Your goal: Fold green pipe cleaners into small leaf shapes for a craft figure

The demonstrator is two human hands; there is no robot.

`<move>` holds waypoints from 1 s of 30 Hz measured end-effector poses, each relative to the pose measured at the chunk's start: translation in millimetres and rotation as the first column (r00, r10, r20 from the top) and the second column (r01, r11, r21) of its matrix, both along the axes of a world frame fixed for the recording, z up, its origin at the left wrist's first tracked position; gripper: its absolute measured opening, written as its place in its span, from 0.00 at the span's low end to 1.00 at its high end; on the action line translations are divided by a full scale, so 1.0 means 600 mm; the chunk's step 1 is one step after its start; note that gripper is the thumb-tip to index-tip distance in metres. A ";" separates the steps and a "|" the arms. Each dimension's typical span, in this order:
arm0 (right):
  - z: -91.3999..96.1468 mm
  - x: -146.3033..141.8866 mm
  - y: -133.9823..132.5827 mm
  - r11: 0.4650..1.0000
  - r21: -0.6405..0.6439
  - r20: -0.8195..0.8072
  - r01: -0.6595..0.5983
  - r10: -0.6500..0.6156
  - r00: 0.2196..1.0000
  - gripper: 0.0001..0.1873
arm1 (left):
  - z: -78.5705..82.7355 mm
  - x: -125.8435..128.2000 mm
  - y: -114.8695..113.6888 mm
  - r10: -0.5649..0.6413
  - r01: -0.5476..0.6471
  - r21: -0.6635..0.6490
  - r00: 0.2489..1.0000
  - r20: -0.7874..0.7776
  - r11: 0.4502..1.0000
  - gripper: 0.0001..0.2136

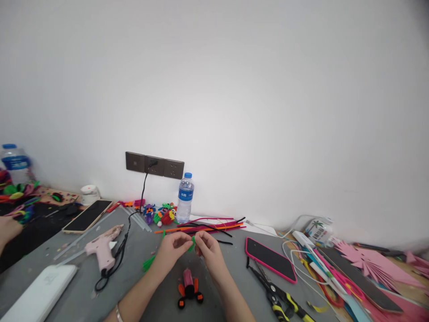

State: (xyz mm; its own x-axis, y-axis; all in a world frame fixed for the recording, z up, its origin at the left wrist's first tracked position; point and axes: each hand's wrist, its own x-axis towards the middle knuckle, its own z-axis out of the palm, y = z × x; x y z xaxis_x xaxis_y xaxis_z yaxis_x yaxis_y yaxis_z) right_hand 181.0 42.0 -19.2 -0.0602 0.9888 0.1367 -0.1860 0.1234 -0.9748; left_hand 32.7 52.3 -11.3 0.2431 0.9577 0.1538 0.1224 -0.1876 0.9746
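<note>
My left hand (pixel 174 248) and my right hand (pixel 208 250) meet above the grey table mat, each in a pinch. Between their fingertips is a small piece of green pipe cleaner (pixel 192 244), its exact shape partly covered by the fingers. More green pipe cleaners (pixel 148 264) lie beside my left wrist, partly hidden by it. Below the hands, between my forearms, rests a small pipe-cleaner figure (pixel 189 286) with a pink body, black parts and orange pieces. Behind my hands lies a bunch of pink, orange and black pipe cleaners (pixel 217 227).
A pink glue gun (pixel 102 250) with its cord lies left, near a phone (pixel 89 217) and a white power bank (pixel 40 293). Right are a pink-cased phone (pixel 271 259) and yellow-black pliers (pixel 276 293). A water bottle (pixel 185 199) stands behind. Another person's hand (pixel 10 230) shows far left.
</note>
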 end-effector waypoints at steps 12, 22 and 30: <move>0.016 0.014 -0.004 0.994 0.073 0.025 -0.085 0.084 0.996 0.17 | 0.002 -0.006 0.000 -0.162 0.180 -0.176 0.980 0.116 0.968 0.20; 0.056 0.052 -0.019 0.971 0.106 0.177 -0.215 0.194 0.965 0.11 | 0.045 -0.009 -0.020 -0.324 0.381 -0.326 0.921 0.217 0.865 0.18; 0.051 0.056 -0.019 0.963 0.118 0.228 -0.242 0.211 0.951 0.08 | 0.038 -0.010 -0.026 -0.356 0.484 -0.355 0.859 0.367 0.800 0.16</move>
State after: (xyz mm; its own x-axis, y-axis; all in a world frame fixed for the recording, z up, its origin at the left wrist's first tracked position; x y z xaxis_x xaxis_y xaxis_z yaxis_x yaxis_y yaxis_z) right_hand 214.5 30.6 11.3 -0.3231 0.9168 0.2349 -0.0171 0.2425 -0.9700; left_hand 27.0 36.9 11.4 0.6463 0.7538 -0.1187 -0.1482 0.2766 0.9495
